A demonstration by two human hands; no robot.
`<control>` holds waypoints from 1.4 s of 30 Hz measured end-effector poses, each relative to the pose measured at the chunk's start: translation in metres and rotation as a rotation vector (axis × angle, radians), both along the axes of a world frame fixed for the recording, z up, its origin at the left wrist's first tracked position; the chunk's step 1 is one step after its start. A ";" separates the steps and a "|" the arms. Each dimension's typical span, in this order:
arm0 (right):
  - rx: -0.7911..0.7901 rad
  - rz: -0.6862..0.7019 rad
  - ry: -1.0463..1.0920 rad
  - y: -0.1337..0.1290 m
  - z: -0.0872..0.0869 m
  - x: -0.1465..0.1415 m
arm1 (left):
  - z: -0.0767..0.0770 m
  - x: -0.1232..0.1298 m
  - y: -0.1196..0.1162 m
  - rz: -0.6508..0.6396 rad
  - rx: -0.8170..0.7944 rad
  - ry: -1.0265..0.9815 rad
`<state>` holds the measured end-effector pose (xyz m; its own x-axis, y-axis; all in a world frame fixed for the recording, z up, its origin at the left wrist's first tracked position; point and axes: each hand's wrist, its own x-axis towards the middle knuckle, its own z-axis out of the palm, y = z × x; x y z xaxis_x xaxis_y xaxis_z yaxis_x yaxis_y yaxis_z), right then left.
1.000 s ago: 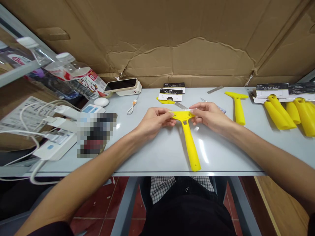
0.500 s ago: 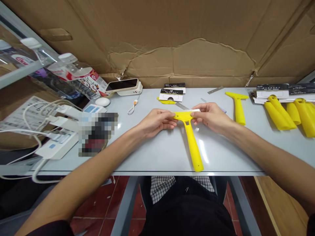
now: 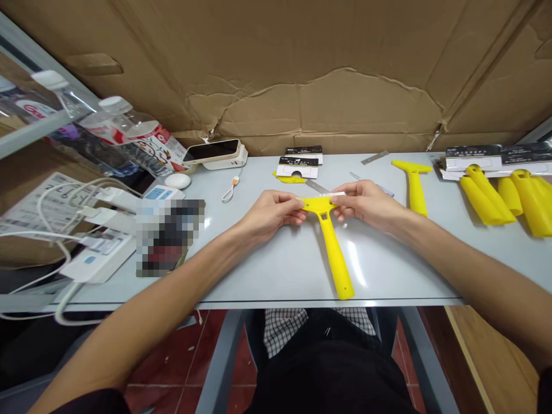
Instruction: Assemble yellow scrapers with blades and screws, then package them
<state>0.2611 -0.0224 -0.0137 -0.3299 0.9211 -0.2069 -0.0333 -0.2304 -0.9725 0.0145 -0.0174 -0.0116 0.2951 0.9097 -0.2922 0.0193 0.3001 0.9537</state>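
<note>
A yellow T-shaped scraper is held between both hands, its long handle pointing toward me and its head away. My left hand pinches the left end of the head between thumb and fingers. The right end is gripped by my right hand, thumb on top. A thin silvery-white strip shows along the head's far edge by my right fingers; I cannot tell how it is seated. Just beyond the head lies a loose metal blade. Another yellow scraper rests to the right of my right hand.
More yellow scrapers with black-and-white cards lie at the right. Behind the hands are cards and another metal blade. A phone, a power strip and bottles stand left. Cardboard walls the back.
The view has shifted slightly. Both hands keep their grip on the scraper's head, and a little more of the silvery strip shows at its far edge.
</note>
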 end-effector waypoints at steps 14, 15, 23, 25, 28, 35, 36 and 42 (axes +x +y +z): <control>0.632 0.175 -1.203 0.035 0.024 0.081 | -0.001 -0.010 0.010 0.060 0.114 0.182; 0.643 0.180 -1.195 0.034 0.021 0.078 | -0.001 -0.010 0.010 0.050 0.123 0.202; 0.629 0.231 -1.134 0.025 0.012 0.057 | 0.001 -0.008 0.006 0.004 0.109 0.298; 0.630 0.219 -1.161 0.023 0.012 0.055 | 0.004 -0.007 0.004 0.000 0.109 0.309; 0.621 0.202 -1.191 0.022 0.012 0.053 | 0.006 -0.006 0.001 -0.009 0.116 0.318; 0.625 0.202 -1.206 0.020 0.014 0.049 | 0.003 -0.005 -0.002 -0.045 0.094 0.284; 0.632 0.204 -1.198 0.019 0.016 0.048 | 0.002 -0.003 -0.003 -0.048 0.087 0.276; 0.742 0.106 -0.830 0.005 0.027 0.028 | 0.004 0.010 -0.016 -0.049 0.048 0.189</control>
